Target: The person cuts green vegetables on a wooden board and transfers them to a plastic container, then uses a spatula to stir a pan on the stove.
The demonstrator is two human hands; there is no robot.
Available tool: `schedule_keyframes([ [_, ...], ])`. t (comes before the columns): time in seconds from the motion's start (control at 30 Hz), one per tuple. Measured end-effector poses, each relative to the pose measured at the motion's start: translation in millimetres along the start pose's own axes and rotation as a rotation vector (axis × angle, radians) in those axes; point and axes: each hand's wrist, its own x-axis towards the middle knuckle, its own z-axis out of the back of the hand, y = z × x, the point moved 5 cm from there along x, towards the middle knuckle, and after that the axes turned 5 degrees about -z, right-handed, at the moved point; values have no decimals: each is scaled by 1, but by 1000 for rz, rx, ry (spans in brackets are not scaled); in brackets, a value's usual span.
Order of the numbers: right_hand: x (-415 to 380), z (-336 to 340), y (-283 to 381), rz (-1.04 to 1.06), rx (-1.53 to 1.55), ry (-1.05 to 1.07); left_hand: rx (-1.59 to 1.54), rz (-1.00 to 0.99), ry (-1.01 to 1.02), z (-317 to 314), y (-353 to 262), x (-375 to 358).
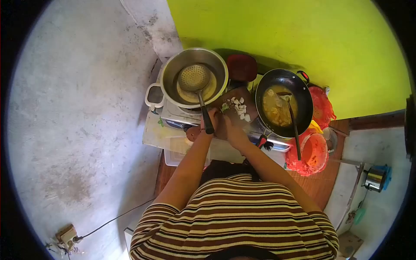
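Black skimmer handle (208, 121), slanting over the person's left hand (212, 114). Right hand (234, 134) alongside; what either grasps is hidden. White pieces (241, 108), chopped, irregular, loosely scattered at twelve o'clock on dark board (244, 92), apparently set within reach of pot (168, 73), eleven o'clock, and wok (307, 100), two o'clock.

Single head-worn view, looking steeply down over forearms (186, 164) onto stove (177, 115), arm's reach away.

Moderate, diffuse daylight; a bluish-white glow on the plaster wall (82, 112) at my left. Soft shadows behind the cookware. Fisheye curvature, black corners; my grip slightly blurred.
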Motion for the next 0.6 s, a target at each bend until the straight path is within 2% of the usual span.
schedule_keyframes([
  [0.07,3,-2,-1,39,-124,-92,46,-118,-111,-2,5,2],
  [0.17,0,0,-2,106,-100,-119,26,-145,-101,-4,10,3],
  [0.37,3,3,2,80,-113,-74,27,-111,-124,-20,29,5],
  [0.57,17,-3,2,56,-140,-43,100,-12,-47,-20,23,7],
  [0.6,20,-4,3,96,-178,-99,100,-47,-93,-21,24,5],
])
